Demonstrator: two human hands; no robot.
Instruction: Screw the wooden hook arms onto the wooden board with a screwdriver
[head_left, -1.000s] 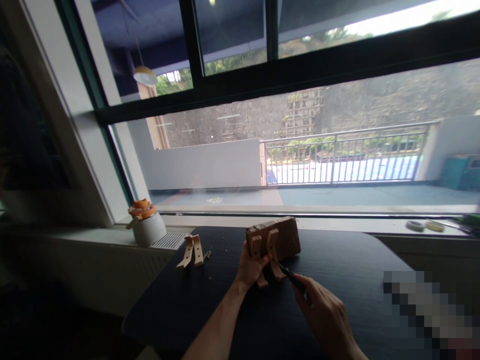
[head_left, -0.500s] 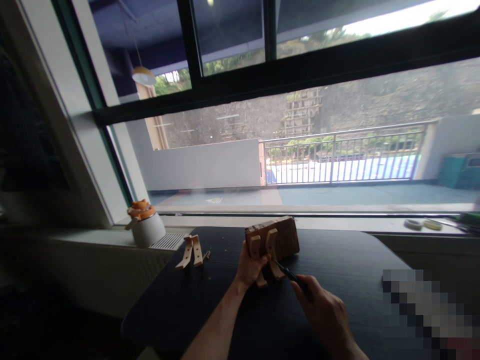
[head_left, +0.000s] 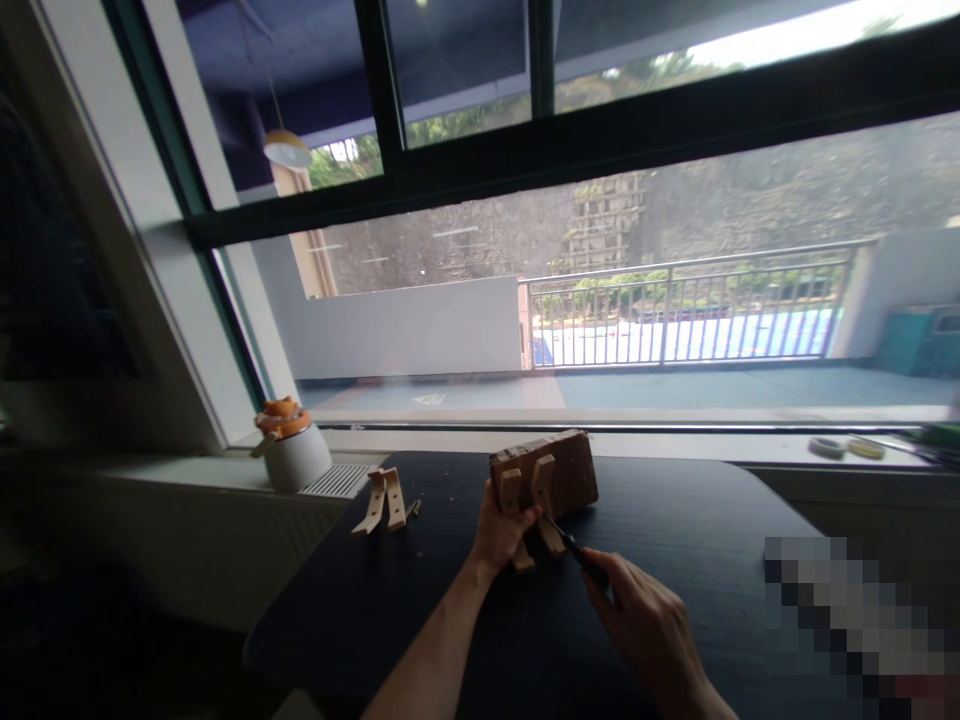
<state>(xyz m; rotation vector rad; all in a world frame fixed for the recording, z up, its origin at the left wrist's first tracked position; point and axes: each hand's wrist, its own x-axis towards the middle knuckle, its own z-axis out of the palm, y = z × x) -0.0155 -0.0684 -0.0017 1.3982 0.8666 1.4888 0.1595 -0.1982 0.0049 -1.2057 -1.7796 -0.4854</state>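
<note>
A dark brown wooden block (head_left: 574, 482) is held tilted over the black table. Against its near face lie two pale, bent wooden legs, a left leg (head_left: 511, 488) and a right leg (head_left: 543, 478). My left hand (head_left: 497, 535) is closed round the block's left end and the left leg, thumb toward the right leg. In my closed right hand (head_left: 646, 603) is a screwdriver (head_left: 581, 556) with a black handle, its tip at the right leg. The tip's exact contact is too small to make out.
Two loose wooden legs (head_left: 394, 502) lie at the table's left, with small screws (head_left: 414, 508) beside them. A grey pot with an orange lid (head_left: 291, 455) stands on the left ledge. Tape rolls (head_left: 826, 448) rest on the windowsill. A blurred patch covers the lower right.
My right hand has shifted very slightly on the screwdriver handle. The block, the legs and my left hand stay nearly as they were.
</note>
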